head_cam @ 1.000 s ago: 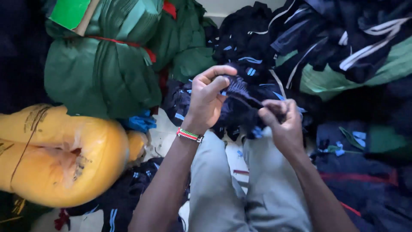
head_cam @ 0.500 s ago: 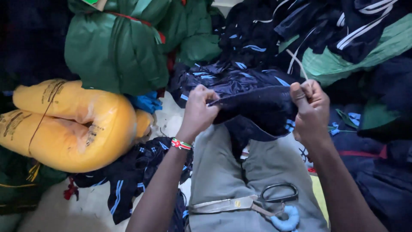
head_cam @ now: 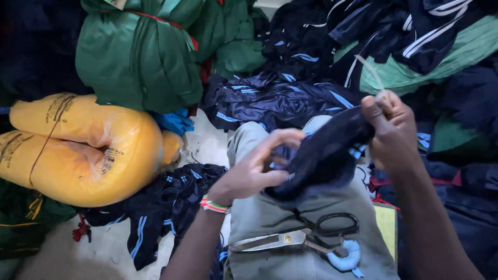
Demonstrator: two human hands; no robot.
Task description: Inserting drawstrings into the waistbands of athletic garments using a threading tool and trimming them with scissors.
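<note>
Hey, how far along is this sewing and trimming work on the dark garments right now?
Done, apparently: green bundles tied with red cord. In hand: the left hand and right hand hold a dark garment, the right pinching a pale thread; the scissors rest on the lap. Left: loose dark garments heaped around.

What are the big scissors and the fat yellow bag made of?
The scissors look like metal: pale, shiny blades with a brass-coloured screw, and dark loop handles, one wrapped in light blue padding. The yellow bag looks like thin glossy plastic, since it shines and wrinkles where string squeezes it. The garment held in both hands looks like dark, slightly shiny synthetic cloth, though that is less sure.
</note>
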